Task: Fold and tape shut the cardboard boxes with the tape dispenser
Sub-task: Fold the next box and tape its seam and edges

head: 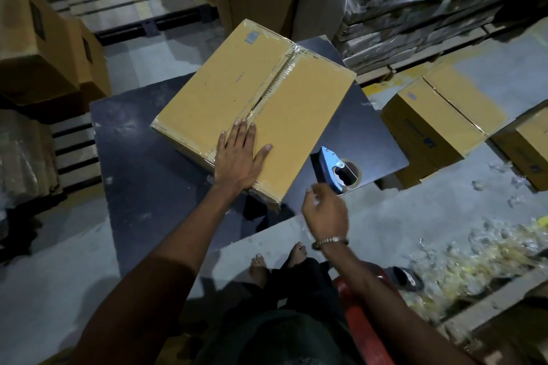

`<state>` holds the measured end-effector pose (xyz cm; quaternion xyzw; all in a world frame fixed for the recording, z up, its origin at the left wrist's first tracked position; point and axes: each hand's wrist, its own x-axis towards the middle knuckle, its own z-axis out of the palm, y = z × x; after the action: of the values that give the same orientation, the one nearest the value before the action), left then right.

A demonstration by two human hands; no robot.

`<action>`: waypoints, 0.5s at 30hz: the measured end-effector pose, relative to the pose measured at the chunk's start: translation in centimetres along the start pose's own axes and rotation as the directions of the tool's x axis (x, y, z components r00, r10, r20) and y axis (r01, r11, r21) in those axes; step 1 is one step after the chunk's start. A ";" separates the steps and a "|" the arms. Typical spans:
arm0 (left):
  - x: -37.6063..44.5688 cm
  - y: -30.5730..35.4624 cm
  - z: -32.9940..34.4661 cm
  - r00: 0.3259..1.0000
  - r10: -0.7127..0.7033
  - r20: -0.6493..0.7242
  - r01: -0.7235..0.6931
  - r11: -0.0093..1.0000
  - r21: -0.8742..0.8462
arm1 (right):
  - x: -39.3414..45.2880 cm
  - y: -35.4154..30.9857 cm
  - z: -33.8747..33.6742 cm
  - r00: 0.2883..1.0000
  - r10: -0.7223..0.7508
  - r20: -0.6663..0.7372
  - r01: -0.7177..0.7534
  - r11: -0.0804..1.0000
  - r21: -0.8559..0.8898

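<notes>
A closed cardboard box point(225, 89) lies on a dark table point(133, 151), its centre seam covered with clear tape. My left hand point(240, 154) presses flat on the box's near end, fingers straight, beside the seam. A blue tape dispenser point(335, 169) with a roll of tape lies on the table to the right of the box. My right hand point(326, 210) hovers just in front of the dispenser, fingers loosely curled, holding nothing.
Taped boxes point(439, 127) sit on the floor at the right. Stacks of flat cardboard point(415, 27) rise at the back right, and more boxes point(38, 47) stand at the left. Tape scraps litter the floor at the right. A red stool point(361, 320) is under me.
</notes>
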<state>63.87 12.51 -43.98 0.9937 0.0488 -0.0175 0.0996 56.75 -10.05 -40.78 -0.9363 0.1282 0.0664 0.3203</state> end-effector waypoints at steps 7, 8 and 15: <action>-0.1 0.1 -0.1 1.000 -0.002 -0.011 0.003 1.000 0.022 | -6.2 -5.5 2.9 0.914 0.141 0.381 -0.370 0.676 0.637; -0.1 0.1 0.0 1.000 -0.002 -0.010 0.002 1.000 0.020 | -6.5 -6.4 3.4 0.899 0.146 0.412 -0.408 0.618 0.672; 0.0 0.0 0.1 1.000 0.003 0.016 -0.003 0.999 0.033 | -7.1 -10.0 5.6 0.844 0.278 0.459 -0.531 0.302 0.792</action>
<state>63.84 12.47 -44.07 0.9951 0.0463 -0.0261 0.0838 52.54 2.47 -37.90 -0.5358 0.3371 0.1763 0.7538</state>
